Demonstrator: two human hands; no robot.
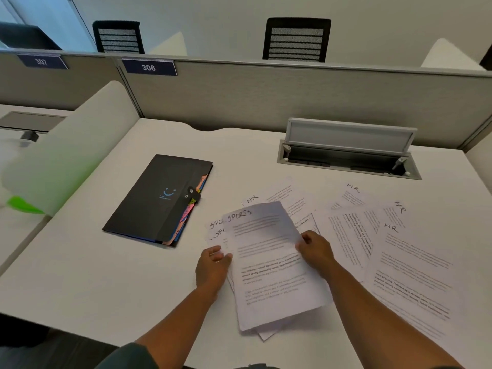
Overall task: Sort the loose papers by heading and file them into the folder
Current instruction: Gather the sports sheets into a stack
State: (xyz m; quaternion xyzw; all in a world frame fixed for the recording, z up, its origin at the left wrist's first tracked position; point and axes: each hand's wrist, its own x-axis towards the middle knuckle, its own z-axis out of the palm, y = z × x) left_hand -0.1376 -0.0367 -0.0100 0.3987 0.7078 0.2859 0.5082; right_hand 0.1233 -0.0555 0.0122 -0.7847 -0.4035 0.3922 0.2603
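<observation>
A black folder (157, 199) with coloured tabs lies closed on the white desk (106, 275), left of the papers. A sheet headed SPORTS (269, 262) sits on top of a small stack of other SPORTS sheets (215, 227) in front of me. My right hand (315, 251) pinches this top sheet at its right edge, and its upper part curls up. My left hand (213, 265) rests at the stack's left edge, thumb on the top sheet. Several sheets headed HR (399, 262) lie fanned out to the right.
An open cable tray with a raised lid (348, 150) is set into the desk at the back right. A grey partition (266, 97) closes the far side. A white rounded divider (66, 155) stands on the left.
</observation>
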